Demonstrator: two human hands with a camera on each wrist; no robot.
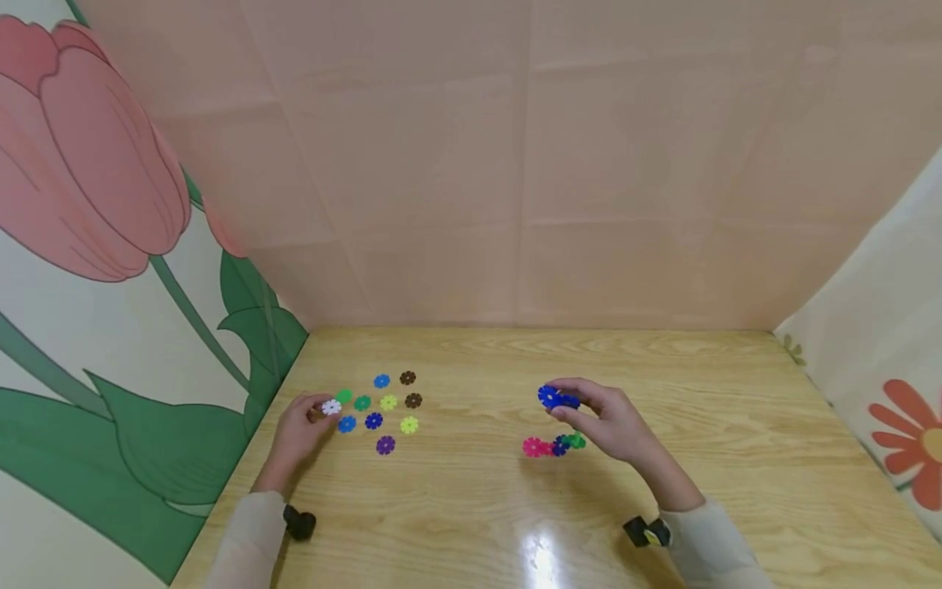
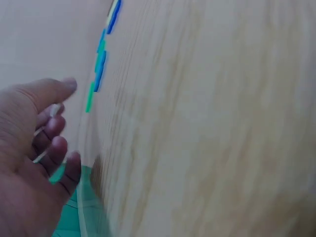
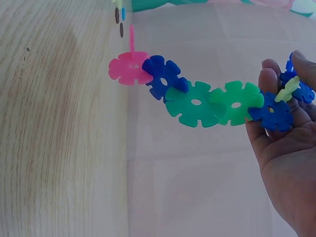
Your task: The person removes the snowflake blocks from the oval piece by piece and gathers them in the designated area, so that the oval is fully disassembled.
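Note:
My right hand [image 1: 609,419] grips one end of a chain of interlocked plastic snowflake discs [image 3: 196,102], at its blue and pale yellow pieces. From the fingers the chain hangs through blue, two greens, dark blue and pink; in the head view its pink end [image 1: 533,447] is lower, and whether it touches the table cannot be told. At the left, my left hand [image 1: 298,429] pinches a white snowflake disc [image 1: 331,406] between thumb and fingers. In the left wrist view, only a sliver of white shows behind the thumb. A green disc [image 1: 343,396] lies just beyond it.
Several loose discs lie right of my left hand, among them a purple disc [image 1: 386,445], a brown disc [image 1: 408,377] and a yellow disc [image 1: 409,424]. The wooden table [image 1: 471,507] meets a pink cloth wall [image 1: 515,204] behind and patterned cloths on both sides.

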